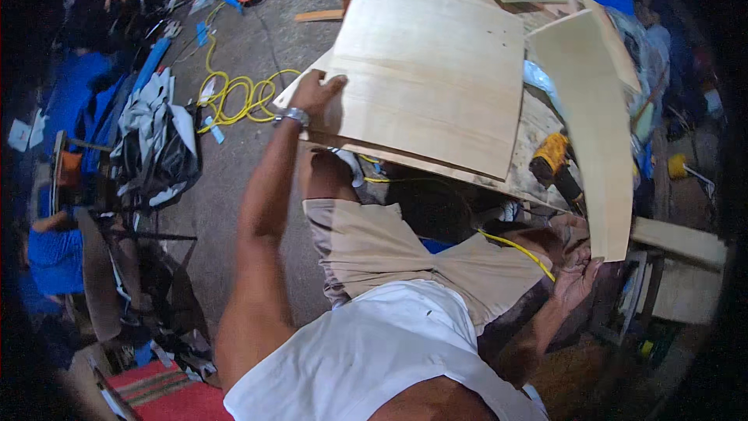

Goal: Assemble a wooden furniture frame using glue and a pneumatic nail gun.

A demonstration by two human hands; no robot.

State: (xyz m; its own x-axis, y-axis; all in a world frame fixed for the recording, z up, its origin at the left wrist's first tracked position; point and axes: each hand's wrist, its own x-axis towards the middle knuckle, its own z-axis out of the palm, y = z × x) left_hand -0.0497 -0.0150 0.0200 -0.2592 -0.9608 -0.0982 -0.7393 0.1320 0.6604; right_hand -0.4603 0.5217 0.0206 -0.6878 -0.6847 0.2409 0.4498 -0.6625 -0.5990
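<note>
Our left hand (313,95) grips the wide board (432,78), seemingly steadying it, while our right hand (573,277) pinches the narrow board (604,140).

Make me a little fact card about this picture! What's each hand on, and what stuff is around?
Left hand: on the left edge of the square board
Right hand: at the near end of the long board, grip unclear
Between boards: yellow-and-black tool
Floor, left: looped yellow cord, grey cloth
Clothes: white top, tan shorts
</note>
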